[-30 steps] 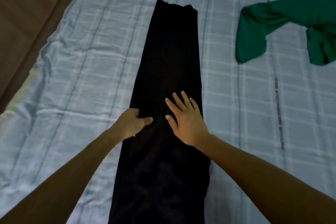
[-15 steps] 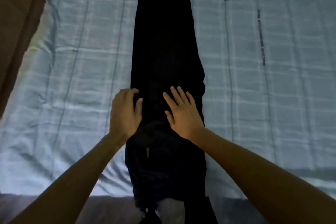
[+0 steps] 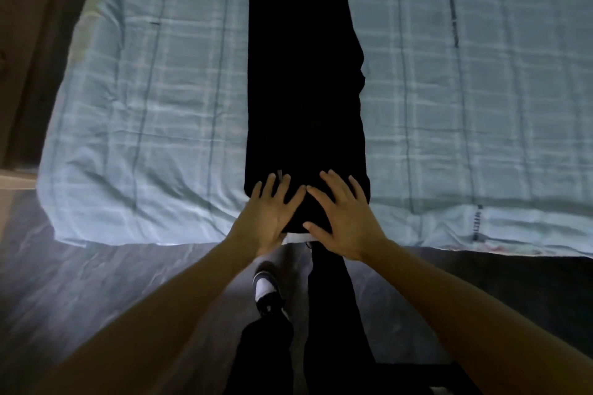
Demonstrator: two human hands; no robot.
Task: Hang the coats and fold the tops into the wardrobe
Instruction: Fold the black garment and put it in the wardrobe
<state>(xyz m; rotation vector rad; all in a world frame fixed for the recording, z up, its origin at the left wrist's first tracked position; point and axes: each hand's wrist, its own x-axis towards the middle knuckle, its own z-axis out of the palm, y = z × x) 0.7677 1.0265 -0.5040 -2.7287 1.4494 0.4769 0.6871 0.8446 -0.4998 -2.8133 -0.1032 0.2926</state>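
Black garment [image 3: 305, 80]: long, narrow, folded lengthwise into a strip; lies flat on bed [image 3: 144, 99], running from near edge away toward top of frame, where it is cut off; roughly centred across bed width. Near end sits at bed edge, just under both hands; a thin white strip [image 3: 296, 237] shows at that end, between the wrists; cannot tell what it is. Small pale mark on fabric just beyond L fingertips; too small to identify.

L hand [image 3: 271, 213]: palm down, fingers straight and spread, flat on near-left corner of garment; heel of hand overhangs bed edge; grasping nothing.

R hand [image 3: 345, 216]: palm down, fingers straight and spread, thumb out toward L hand; flat on near-right part of garment; grasping nothing. Index fingertips of the two hands nearly meet over fabric.

Bed cover: pale blue-grey check w/ darker lines, wrinkled, esp. at L side and near edge; near-left corner of cover drapes toward floor [image 3: 96, 292].

Floor: dark, marbled look. Below hands: person's legs in dark trousers; one foot in white sock and dark slipper [image 3: 266, 290], beside bed edge. Brown furniture or wall at far L; detail unclear, lighting dim.
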